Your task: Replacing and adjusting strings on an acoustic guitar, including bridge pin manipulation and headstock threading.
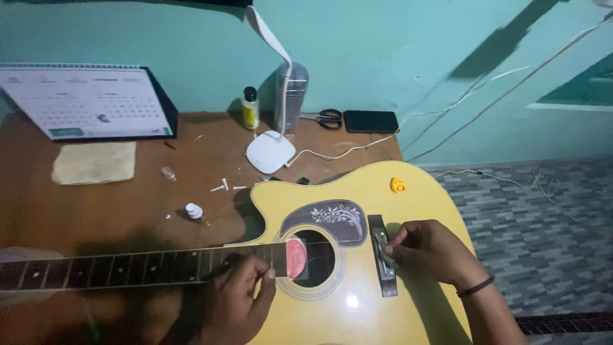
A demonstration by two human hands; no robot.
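A yellow acoustic guitar lies flat on a brown wooden table, its dark neck running left. My left hand rests at the end of the neck by the sound hole, thumb and finger pinched near the strings. My right hand sits at the dark bridge, fingertips pinched on something small there; what it is cannot be made out. A small orange-yellow object lies on the guitar's body.
A white desk lamp stands behind the guitar, with a yellow bottle, scissors and a black phone by the wall. A desk calendar, a yellow cloth, white pins and a small white bottle are on the table. Tiled floor lies right.
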